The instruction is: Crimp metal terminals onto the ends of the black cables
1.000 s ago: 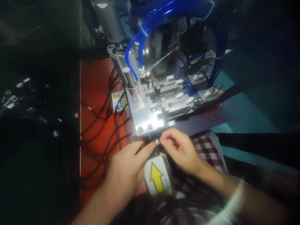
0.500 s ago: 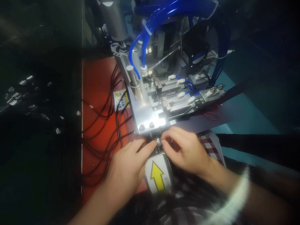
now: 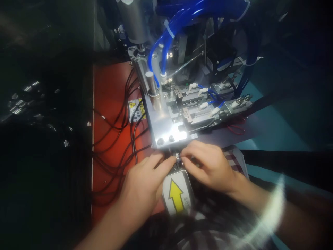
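Observation:
A small shiny metal part (image 3: 177, 156) sits at the front of the machine, just below its metal plate (image 3: 166, 130). From the left, my left hand (image 3: 145, 177) reaches it with the thumb tip touching or very near its side; the fingers are bent beneath the plate edge. My right hand (image 3: 210, 166) is on the other side, thumb and index finger curled close together by the part. Whether either hand grips anything is too small to make out. Below lies a white label with a yellow arrow (image 3: 176, 196).
Blue air tubes (image 3: 179, 21) arch over the machine. Metal slides (image 3: 200, 114) with white fittings extend to the right. Black cables (image 3: 122, 118) cross the red surface (image 3: 106, 83) at left, near a warning sticker (image 3: 137, 110). Small shiny pieces (image 3: 19, 106) show at far left.
The view has shifted slightly, so the machine appears a little farther right. Both hands stay at the small part, with my right thumb and index finger slightly closer together.

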A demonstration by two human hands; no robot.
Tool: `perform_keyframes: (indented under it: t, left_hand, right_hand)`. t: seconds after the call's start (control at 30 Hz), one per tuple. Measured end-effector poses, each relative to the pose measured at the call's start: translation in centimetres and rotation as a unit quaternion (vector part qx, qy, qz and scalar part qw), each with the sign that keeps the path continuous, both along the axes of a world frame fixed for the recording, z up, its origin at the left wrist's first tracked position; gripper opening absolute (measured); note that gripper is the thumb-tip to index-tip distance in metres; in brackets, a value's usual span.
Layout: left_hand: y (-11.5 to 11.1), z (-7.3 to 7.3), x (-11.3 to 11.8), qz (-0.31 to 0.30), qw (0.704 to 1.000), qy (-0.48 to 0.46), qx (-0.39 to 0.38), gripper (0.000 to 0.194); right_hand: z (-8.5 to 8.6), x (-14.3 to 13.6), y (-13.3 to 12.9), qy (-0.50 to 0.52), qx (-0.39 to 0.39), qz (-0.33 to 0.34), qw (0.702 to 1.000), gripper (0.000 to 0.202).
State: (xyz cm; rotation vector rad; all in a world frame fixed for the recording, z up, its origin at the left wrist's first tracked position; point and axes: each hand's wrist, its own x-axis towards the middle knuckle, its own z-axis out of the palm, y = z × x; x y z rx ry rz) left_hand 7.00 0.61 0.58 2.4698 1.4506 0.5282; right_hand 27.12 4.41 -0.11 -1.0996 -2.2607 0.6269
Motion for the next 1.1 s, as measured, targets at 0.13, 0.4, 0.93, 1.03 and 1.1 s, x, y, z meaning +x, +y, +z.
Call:
perform_keyframes:
  t: [0.13, 0.4, 0.93, 1.03, 1.1]
  left_hand:
    - [0.1, 0.2, 0.0, -0.003, 1.0, -0.001, -0.014, 0.036]
    - [0.1, 0.3, 0.1, -0.002, 1.0, -0.004, -0.01, 0.036]
    - [0.0, 0.3, 0.0, 0.0, 1.0, -0.011, -0.005, 0.034]
    - [0.1, 0.3, 0.1, 0.0, 1.0, -0.013, -0.004, 0.035]
    - [0.1, 0.2, 0.0, -0.001, 1.0, -0.013, -0.006, 0.035]
  right_hand:
    - [-0.1, 0.4, -0.4, 0.048, -0.069, -0.049, 0.995, 0.009]
    - [0.7, 0.3, -0.1, -0.03, 0.022, -0.005, 0.999, 0.009]
    - [0.6, -0.7, -0.5, -0.052, -0.02, -0.058, 0.997, 0.013]
    - [0.2, -0.8, -0.8, -0.009, -0.059, -0.087, 0.994, 0.012]
    - [0.0, -0.8, -0.9, 0.015, -0.087, -0.099, 0.991, 0.012]
